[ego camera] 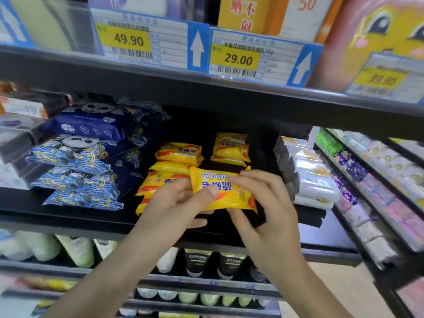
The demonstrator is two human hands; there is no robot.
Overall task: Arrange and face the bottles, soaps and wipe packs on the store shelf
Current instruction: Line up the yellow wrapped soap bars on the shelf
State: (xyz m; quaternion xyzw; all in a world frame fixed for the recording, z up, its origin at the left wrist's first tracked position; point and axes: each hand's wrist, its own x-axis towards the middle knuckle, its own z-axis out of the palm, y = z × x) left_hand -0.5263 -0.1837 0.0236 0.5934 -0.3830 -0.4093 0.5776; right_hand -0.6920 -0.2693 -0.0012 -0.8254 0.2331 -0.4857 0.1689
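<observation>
The landmark is the held soap (223, 191), a yellow pack gripped by both hands above the front edge of the black middle shelf (68, 212). Its print reads upside down, "Sulfur Soap" in purple along the top.

Far left of the soap, blue wipe packs (75, 171) with panda and wave art lie stacked on the shelf, a darker navy pack (91, 127) on top and more navy ones behind. Just left of the soap and partly behind it, a pile of yellow soaps (174, 161) sits on the shelf; the lowest one tilts down toward the edge.

The left hand (181, 207) is closed on the soap's left end, thumb pressed on its face, fingers underneath. The right hand (263, 203) is closed on the right end, fingers curled over the top edge and thumb below.

Behind the soap and a little right, a second small stack of soaps (230, 149) stands deeper on the shelf. Well right of it, white packs (314, 180) lie stacked at the shelf's end, and beyond them a side rack (371, 180) carries patterned packs.

Above the soap, price tags (236, 58) reading 49.90 and 29.00 hang on the upper shelf edge. Below it, bottles (78, 250) and dark tubes (197, 262) fill the lower shelf.
</observation>
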